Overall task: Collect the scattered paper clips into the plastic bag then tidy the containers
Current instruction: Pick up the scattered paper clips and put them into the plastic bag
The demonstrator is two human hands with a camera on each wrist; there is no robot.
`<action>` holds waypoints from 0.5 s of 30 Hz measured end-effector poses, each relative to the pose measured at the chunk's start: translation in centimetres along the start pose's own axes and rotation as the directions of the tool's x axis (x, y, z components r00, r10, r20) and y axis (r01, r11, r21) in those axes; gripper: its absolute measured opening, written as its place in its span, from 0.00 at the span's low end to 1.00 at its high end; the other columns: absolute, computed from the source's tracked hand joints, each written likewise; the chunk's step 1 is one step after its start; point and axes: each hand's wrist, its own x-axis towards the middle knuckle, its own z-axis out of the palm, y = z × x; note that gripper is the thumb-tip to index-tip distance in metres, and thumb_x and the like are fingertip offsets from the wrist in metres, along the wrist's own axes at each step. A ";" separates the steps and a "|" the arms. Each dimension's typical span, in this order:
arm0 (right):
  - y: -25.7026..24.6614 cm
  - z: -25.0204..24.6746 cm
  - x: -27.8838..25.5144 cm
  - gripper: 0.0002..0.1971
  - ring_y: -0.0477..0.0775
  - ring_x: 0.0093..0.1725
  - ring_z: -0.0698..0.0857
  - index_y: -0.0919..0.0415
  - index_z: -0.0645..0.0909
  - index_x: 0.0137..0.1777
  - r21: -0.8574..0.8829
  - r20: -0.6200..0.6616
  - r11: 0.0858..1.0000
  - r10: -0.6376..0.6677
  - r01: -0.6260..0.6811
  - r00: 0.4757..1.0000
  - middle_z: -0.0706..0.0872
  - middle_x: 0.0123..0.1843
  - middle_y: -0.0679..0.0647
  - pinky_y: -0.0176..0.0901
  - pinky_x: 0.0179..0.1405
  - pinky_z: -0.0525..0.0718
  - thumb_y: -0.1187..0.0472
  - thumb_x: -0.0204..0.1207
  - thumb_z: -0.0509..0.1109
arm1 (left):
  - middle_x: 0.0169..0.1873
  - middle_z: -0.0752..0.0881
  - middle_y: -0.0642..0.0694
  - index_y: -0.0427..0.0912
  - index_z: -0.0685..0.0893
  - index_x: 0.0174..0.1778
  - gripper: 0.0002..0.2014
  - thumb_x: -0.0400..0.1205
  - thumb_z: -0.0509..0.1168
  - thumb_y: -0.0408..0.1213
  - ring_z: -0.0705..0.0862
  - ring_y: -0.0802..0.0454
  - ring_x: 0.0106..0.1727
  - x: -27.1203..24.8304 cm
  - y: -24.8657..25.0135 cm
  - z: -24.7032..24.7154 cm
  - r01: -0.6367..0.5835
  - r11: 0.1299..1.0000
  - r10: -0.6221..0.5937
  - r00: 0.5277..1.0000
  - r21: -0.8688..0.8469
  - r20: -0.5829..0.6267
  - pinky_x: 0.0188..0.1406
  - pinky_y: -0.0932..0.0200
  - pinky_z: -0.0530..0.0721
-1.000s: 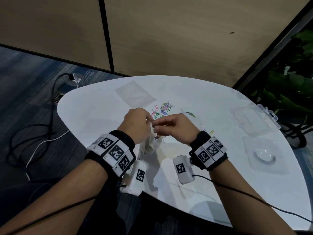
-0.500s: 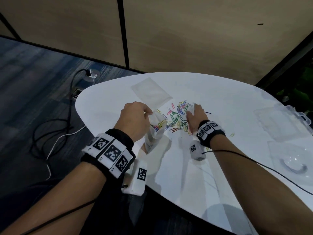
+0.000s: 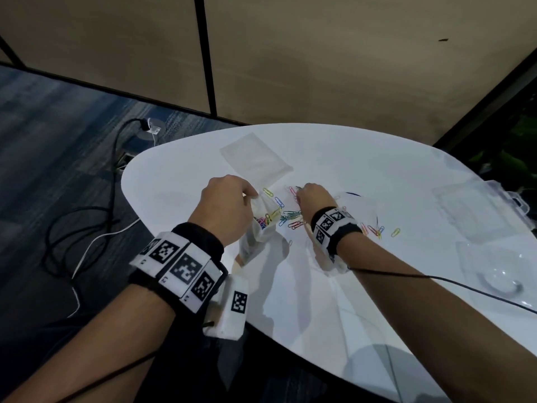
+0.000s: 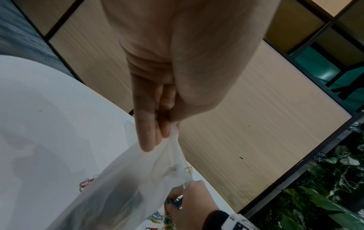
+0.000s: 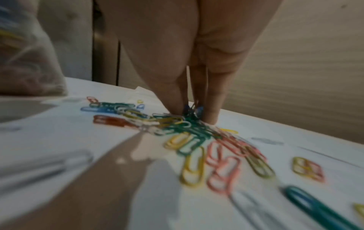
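My left hand [image 3: 247, 199] pinches the rim of a clear plastic bag [image 3: 257, 239], which hangs over the table's near-left part with several coloured clips inside. In the left wrist view the fingers [image 4: 149, 124] grip the bag [image 4: 126, 186] at its top edge. Just right of the bag lies the pile of coloured paper clips [image 3: 289, 218]. My right hand [image 3: 300, 196] reaches down onto its far side. In the right wrist view my right hand [image 5: 194, 116] pinches a small bunch of blue and green clips out of the paper clips [image 5: 189, 140].
A second flat plastic bag [image 3: 255, 161] lies beyond the hands. A few stray clips [image 3: 374, 229] lie right of my right wrist. A clear plastic box [image 3: 476, 210] and a clear lid [image 3: 499, 274] sit at the right edge of the white table [image 3: 319, 301]. Cables [image 3: 87, 222] trail on the floor.
My right hand left the bag's mouth, reached out to the clip pile and closed its fingertips on some clips. My left hand kept hold of the bag.
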 end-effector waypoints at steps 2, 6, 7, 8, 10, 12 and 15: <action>0.6 -0.2 -0.8 0.11 0.60 0.48 0.85 0.66 0.86 0.49 0.044 -0.004 0.999 0.023 -0.023 1.000 0.86 0.51 0.61 0.43 0.46 0.81 0.74 0.75 0.63 | 0.46 0.91 0.38 0.42 0.91 0.54 0.13 0.84 0.61 0.29 0.90 0.37 0.48 -0.3 0.1 0.0 -0.012 1.000 0.012 1.000 0.014 0.006 0.56 0.45 0.89; 3.0 -1.6 -2.1 0.10 0.53 0.48 0.89 0.59 0.93 0.46 0.364 0.011 0.906 0.226 -0.215 0.974 0.93 0.48 0.53 0.38 0.54 0.87 0.68 0.74 0.70 | 0.45 0.91 0.37 0.41 0.91 0.53 0.13 0.83 0.61 0.28 0.91 0.36 0.48 -0.4 0.0 -0.2 -0.003 1.000 0.003 1.000 0.014 0.002 0.56 0.45 0.89; 3.5 -2.2 -2.6 0.07 0.52 0.48 0.90 0.59 0.93 0.46 0.490 0.021 0.830 0.292 -0.265 0.956 0.93 0.46 0.52 0.37 0.55 0.86 0.66 0.74 0.73 | 0.45 0.91 0.37 0.41 0.91 0.53 0.13 0.83 0.61 0.28 0.91 0.36 0.47 -0.4 0.0 -0.2 0.002 1.000 -0.002 1.000 0.013 0.002 0.55 0.45 0.90; 3.9 -2.8 -3.2 0.05 0.50 0.46 0.90 0.59 0.93 0.46 0.614 0.048 0.730 0.347 -0.302 0.937 0.92 0.44 0.51 0.36 0.55 0.86 0.65 0.72 0.76 | 0.45 0.91 0.37 0.41 0.91 0.53 0.13 0.83 0.61 0.28 0.91 0.36 0.48 -0.4 0.0 -0.2 0.007 1.000 -0.007 1.000 0.015 0.004 0.55 0.45 0.90; 4.2 -4.5 -4.6 0.04 0.53 0.45 0.91 0.59 0.93 0.44 0.836 0.134 0.454 0.374 -0.307 0.918 0.93 0.42 0.53 0.41 0.54 0.88 0.66 0.69 0.80 | 0.45 0.91 0.37 0.41 0.91 0.54 0.13 0.83 0.61 0.29 0.91 0.37 0.48 -0.4 0.1 -0.2 0.010 1.000 -0.010 1.000 0.013 0.005 0.55 0.45 0.90; 3.6 -7.0 -6.2 0.06 0.61 0.47 0.91 0.66 0.91 0.46 0.962 0.210 0.117 0.264 -0.247 0.941 0.92 0.44 0.63 0.46 0.54 0.90 0.72 0.69 0.79 | 0.46 0.91 0.37 0.40 0.91 0.54 0.13 0.83 0.61 0.28 0.91 0.37 0.49 -0.4 0.4 -0.1 0.013 1.000 -0.013 1.000 0.004 0.008 0.56 0.45 0.90; 1.1 -11.1 -8.3 0.10 0.60 0.45 0.89 0.74 0.88 0.52 0.977 0.194 -0.089 0.003 -0.193 0.981 0.90 0.48 0.69 0.42 0.51 0.90 0.75 0.71 0.76 | 0.47 0.91 0.37 0.38 0.91 0.56 0.13 0.83 0.61 0.27 0.91 0.37 0.49 -0.5 0.9 0.2 0.006 1.000 -0.006 1.000 -0.006 0.014 0.57 0.45 0.89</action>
